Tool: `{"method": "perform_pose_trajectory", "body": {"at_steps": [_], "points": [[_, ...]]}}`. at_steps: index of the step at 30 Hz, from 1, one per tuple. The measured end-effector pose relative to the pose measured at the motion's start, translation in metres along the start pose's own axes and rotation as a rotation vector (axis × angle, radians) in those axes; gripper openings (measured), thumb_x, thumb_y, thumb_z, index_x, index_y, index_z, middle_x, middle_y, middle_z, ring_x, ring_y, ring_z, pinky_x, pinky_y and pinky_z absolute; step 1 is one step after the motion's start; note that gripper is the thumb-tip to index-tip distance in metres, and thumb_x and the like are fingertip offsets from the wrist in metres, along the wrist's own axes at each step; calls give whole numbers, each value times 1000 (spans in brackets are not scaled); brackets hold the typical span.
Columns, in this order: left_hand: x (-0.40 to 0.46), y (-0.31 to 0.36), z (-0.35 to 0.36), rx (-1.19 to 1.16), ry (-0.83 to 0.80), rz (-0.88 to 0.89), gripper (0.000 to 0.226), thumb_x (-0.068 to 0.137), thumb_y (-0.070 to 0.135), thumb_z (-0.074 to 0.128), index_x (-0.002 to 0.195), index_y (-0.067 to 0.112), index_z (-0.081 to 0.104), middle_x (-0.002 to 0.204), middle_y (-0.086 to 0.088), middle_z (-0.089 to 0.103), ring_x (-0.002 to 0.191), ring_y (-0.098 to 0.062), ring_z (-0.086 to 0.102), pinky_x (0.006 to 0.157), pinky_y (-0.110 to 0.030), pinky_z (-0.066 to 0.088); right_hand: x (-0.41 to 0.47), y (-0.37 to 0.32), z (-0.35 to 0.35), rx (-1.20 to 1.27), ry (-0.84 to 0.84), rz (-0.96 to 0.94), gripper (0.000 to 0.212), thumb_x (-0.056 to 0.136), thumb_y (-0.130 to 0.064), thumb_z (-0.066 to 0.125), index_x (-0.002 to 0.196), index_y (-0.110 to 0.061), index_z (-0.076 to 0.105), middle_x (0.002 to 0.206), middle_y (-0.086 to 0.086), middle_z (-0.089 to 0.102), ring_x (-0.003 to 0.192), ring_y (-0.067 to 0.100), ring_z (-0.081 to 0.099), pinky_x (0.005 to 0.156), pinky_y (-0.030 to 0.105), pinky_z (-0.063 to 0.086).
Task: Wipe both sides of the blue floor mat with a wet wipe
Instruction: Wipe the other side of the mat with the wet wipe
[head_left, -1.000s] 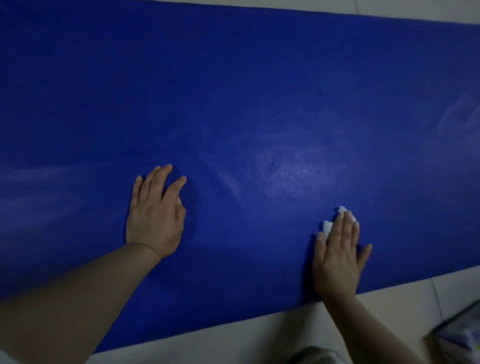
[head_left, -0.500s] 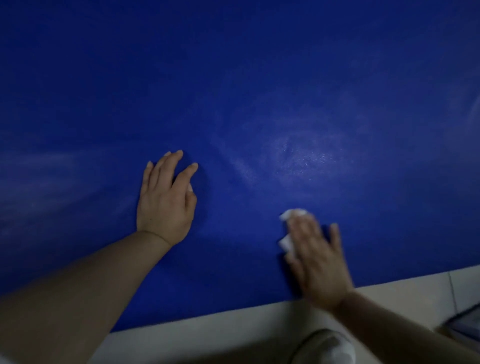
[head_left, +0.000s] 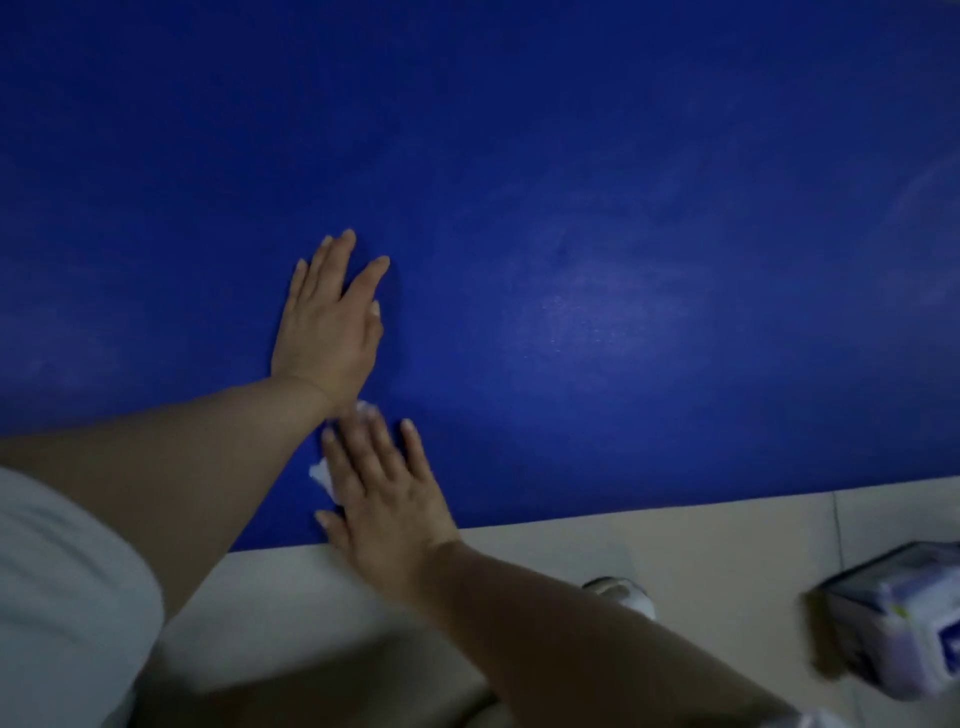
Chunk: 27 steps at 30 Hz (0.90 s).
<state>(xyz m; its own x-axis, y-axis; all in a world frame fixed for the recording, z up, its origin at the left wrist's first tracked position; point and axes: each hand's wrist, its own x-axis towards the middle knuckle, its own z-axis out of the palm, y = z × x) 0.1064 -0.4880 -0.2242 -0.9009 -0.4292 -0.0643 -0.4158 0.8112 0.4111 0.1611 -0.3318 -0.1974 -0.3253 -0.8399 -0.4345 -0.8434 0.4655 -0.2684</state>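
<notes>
The blue floor mat (head_left: 571, 208) fills the upper frame, lying flat on the pale floor (head_left: 727, 540). The left hand (head_left: 327, 322) rests on it with fingers straight; the right hand (head_left: 384, 488), at lower centre, presses the wet wipe (head_left: 322, 475) flat. The mat looks thin, limp and light, so it is probably best lifted by its near edge to flip it

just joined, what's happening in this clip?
A person is wiping a blue floor mat laid on a pale floor. The right hand presses a white wet wipe flat against the mat near its front edge, fingers straight. The left hand lies flat on the mat just beyond it, bracing. A pack of wipes sits on the floor to the right.
</notes>
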Motion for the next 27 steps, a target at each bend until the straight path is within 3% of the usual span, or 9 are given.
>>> {"method": "perform_pose_trajectory", "body": {"at_steps": [5, 8, 12, 17, 20, 23, 27], "points": [[0, -1, -1, 6, -7, 28, 47, 99, 14, 40, 145, 10, 37, 158, -16, 16, 146, -30, 11, 119, -37, -1, -103, 119, 15, -302, -23, -228, 56, 103, -41, 15, 152, -16, 10, 159, 3, 9, 145, 18, 8, 118, 42, -5], [1, 0, 1, 7, 4, 32, 48, 98, 13, 41, 145, 10, 38, 157, -18, 18, 146, -30, 12, 119, -37, 0, -148, 171, 18, -395, -73, -279, 65, 95, -33, 31, 154, -16, 6, 160, 3, 0, 143, 19, 15, 118, 45, -7], [0, -2, 2, 5, 8, 36, 48, 97, 14, 41, 145, 10, 38, 157, -18, 19, 146, -31, 13, 119, -37, 1, -77, 101, 21, -229, 32, -307, 52, 103, -32, 23, 151, -16, 13, 159, 0, 9, 144, 14, 12, 118, 40, -10], [1, -5, 1, 3, -8, 51, 49, 96, 16, 38, 145, 10, 39, 156, -18, 21, 145, -31, 15, 120, -39, 5, 12, 8, 0, -299, 25, -527, 54, 103, -33, 18, 142, -15, -15, 159, -1, -2, 147, 18, -1, 112, 43, -16], [1, -7, 0, -3, -16, 61, 48, 96, 12, 42, 144, 9, 40, 156, -19, 21, 145, -32, 16, 119, -40, 6, -5, 34, 4, -272, 95, -399, 60, 99, -40, 16, 147, -15, -10, 156, 1, -8, 147, 17, 1, 116, 43, -10], [0, -6, 0, 4, -22, 55, 49, 96, 12, 42, 145, 10, 39, 156, -18, 20, 146, -31, 14, 119, -39, 5, -47, 95, 12, -284, 118, -252, 67, 98, -47, 28, 152, -16, 4, 158, 1, 7, 147, 17, 2, 118, 42, -2], [1, -3, -3, 10, -14, 44, 49, 96, 11, 42, 145, 9, 39, 156, -18, 20, 146, -30, 14, 119, -39, 4, -116, 177, 11, -290, 73, -60, 61, 102, -46, 14, 153, -16, 0, 159, 2, 6, 147, 16, 2, 118, 43, 4]]}}
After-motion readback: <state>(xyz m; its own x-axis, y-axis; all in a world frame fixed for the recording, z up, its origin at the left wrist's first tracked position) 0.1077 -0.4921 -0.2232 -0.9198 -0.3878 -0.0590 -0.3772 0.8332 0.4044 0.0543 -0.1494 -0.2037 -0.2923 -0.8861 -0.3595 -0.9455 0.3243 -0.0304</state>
